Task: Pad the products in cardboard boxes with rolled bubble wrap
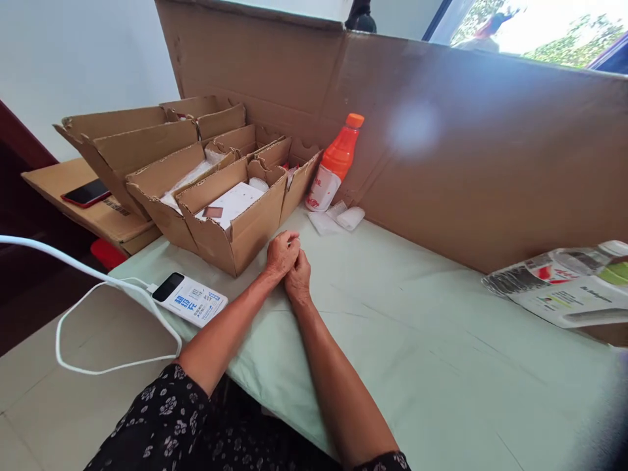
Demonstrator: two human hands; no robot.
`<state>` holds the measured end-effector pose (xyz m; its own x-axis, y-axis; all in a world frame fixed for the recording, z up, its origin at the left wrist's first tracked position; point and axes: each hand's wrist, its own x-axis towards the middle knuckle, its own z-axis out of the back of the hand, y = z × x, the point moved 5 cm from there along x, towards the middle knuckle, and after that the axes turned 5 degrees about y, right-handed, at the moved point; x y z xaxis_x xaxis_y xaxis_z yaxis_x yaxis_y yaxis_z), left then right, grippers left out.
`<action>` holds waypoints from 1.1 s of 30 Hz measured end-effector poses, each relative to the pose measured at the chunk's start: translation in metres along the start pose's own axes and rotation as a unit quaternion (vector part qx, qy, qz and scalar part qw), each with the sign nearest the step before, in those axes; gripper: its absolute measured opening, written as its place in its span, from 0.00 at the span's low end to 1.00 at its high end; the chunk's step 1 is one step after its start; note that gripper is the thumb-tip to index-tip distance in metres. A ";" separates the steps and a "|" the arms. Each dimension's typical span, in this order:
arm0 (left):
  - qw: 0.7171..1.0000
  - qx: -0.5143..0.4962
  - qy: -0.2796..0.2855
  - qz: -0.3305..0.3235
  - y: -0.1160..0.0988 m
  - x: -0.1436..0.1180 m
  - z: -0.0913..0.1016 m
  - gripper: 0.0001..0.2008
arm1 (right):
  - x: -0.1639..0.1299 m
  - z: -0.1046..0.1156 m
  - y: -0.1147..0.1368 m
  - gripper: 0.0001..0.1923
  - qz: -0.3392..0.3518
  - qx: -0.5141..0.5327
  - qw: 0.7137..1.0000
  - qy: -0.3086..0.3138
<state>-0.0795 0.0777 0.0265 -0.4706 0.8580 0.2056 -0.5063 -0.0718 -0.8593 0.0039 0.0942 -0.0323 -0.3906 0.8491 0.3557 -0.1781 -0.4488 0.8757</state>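
Resting on pale green table (392,314), left hand (280,254) and right hand (298,280) clasped together, cardboard wall (441,163) behind

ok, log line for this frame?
left hand: against right, closed | right hand: on table | held item: cannot tell | nearest: open cardboard box | power bank: cabled

Right of the hands (289,261), the pale green table (417,340) lies bare as far as the magazines (564,288) at the far right. Open cardboard boxes (230,209) stand just beside the hands on the left, touching the left hand (280,254). A cardboard wall (466,163) closes the back, with an orange bottle (333,163) leaning against it.
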 end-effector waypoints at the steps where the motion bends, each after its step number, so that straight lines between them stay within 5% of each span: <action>1: 1.000 0.005 0.002 0.004 0.005 0.002 -0.001 0.13 | -0.001 0.003 0.001 0.16 -0.005 0.008 1.000 -0.008; 11: 0.999 0.035 0.007 0.016 0.029 -0.002 -0.016 0.14 | -0.002 0.020 0.017 0.16 -0.043 0.017 0.999 -0.007; 14: 0.999 0.045 0.005 0.012 0.025 -0.003 -0.018 0.12 | 0.027 0.051 0.053 0.11 -0.011 -0.022 0.999 -0.042; 17: 0.998 0.056 0.002 0.006 0.023 -0.005 -0.020 0.12 | 0.078 0.071 0.125 0.10 0.125 -0.133 0.982 -0.053; 20: 0.998 0.065 0.004 -0.003 0.022 -0.006 -0.022 0.12 | 0.137 0.046 0.193 0.12 0.245 -0.269 0.927 0.096; 22: 0.997 0.071 0.006 -0.010 0.022 -0.006 -0.023 0.12 | 0.169 0.011 0.214 0.13 0.259 -0.387 0.856 0.224; 25: 0.997 0.078 0.009 -0.015 0.023 -0.006 -0.024 0.12 | 0.199 -0.040 0.211 0.14 0.232 -0.534 0.735 0.349; 27: 0.996 0.082 0.010 -0.014 0.024 -0.006 -0.025 0.13 | 0.207 -0.066 0.198 0.13 0.232 -0.579 0.681 0.383; 30: 0.996 0.087 0.014 -0.014 0.026 -0.005 -0.027 0.13 | 0.207 -0.086 0.180 0.11 0.245 -0.596 0.646 0.409; 33: 0.996 0.090 0.018 -0.016 0.027 -0.005 -0.028 0.13 | 0.207 -0.073 0.180 0.10 0.237 -0.584 0.667 0.397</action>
<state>-0.0708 0.0850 -0.0107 -0.4280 0.8787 0.2116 -0.6428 -0.1313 -0.7547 -0.1748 0.1689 0.1755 -0.9260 0.3270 -0.1888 -0.2652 -0.9191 -0.2913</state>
